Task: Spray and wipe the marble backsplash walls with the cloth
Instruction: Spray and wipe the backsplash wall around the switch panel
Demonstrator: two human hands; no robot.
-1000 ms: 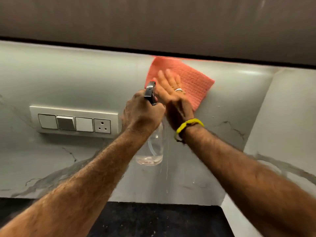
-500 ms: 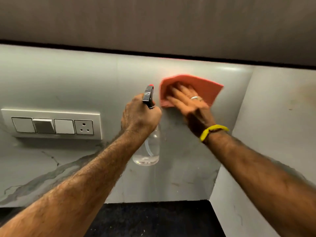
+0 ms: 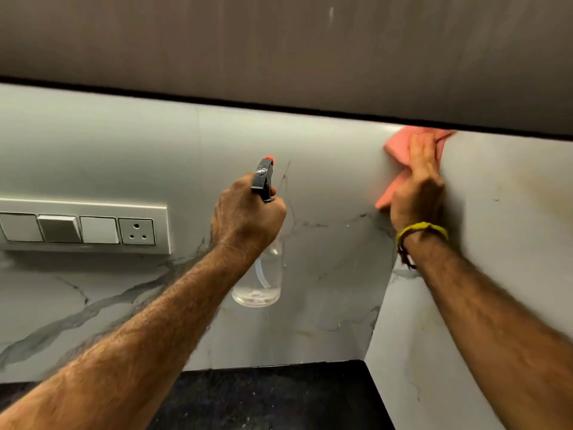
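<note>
at the far left a switch plate (image 3: pixel 83 226) sat on the marble backsplash (image 3: pixel 325 169), clear of both hands; to its right the left hand (image 3: pixel 246 214) was wrapped tight around the neck of the spray bottle (image 3: pixel 259 274), its nozzle aimed at the veined back wall and the clear body hanging below the fist with a little liquid at the bottom; further right the right hand (image 3: pixel 417 184) pressed the pink cloth (image 3: pixel 397 144) flat into the inner corner, just under the dark cabinet edge (image 3: pixel 279 107), palm and fingers spread over the bunched fabric; the step in hand looked like wiping, not spraying; the next move likely called for dragging the cloth down the corner, or onto the side wall (image 3: pixel 511 197), where a brownish smear showed
</note>
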